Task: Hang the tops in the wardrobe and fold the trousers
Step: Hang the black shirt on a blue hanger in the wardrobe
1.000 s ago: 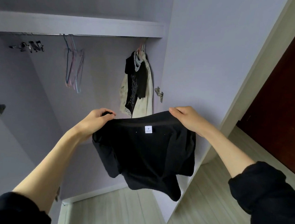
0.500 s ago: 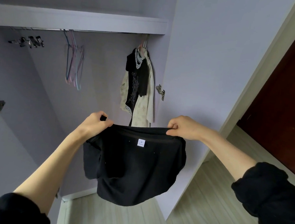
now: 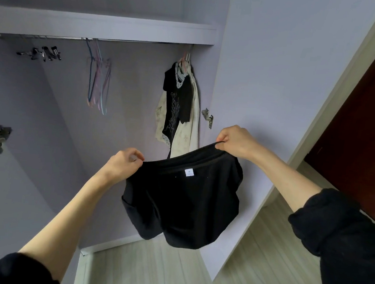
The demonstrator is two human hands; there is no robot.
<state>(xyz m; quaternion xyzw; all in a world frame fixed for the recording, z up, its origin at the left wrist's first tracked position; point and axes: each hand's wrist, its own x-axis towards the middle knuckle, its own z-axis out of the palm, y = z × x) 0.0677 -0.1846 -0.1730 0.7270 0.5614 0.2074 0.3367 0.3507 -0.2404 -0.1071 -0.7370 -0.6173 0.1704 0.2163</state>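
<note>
both hands hold a pair of black shorts (image 3: 183, 200) up in the air in front of the open wardrobe (image 3: 101, 24). the left hand (image 3: 121, 164) pinches the near left end of the waistband, thumb and forefinger closed tight on the fabric edge, the other fingers curled in behind. the right hand (image 3: 236, 141) grips the opposite end of the waistband, higher than the left, with its fingers curled over the hem and the knuckles facing the camera. the waistband stretches between the two grips in a slanted line, rising toward the right hand, and a small white label (image 3: 189, 172) sits on the inside of it roughly midway between the hands. below the grips the shorts hang free, the two leg openings drooping above the pale wood floor (image 3: 148, 269), touching nothing.

beyond the hands, inside the wardrobe, a black printed top (image 3: 177, 104) and a cream garment (image 3: 190, 128) hang together from the rail (image 3: 134, 42), just above and behind the right hand's end of the waistband. further left of the grips, a bunch of empty thin wire hangers (image 3: 98, 82) in blue and pink hangs from the same rail, and further left again a cluster of metal clip hangers (image 3: 42, 52). a metal hinge (image 3: 207, 117) is fixed to the wardrobe's side panel just above the right hand. dark sleeves (image 3: 344, 234) are pushed up on both forearms.
</note>
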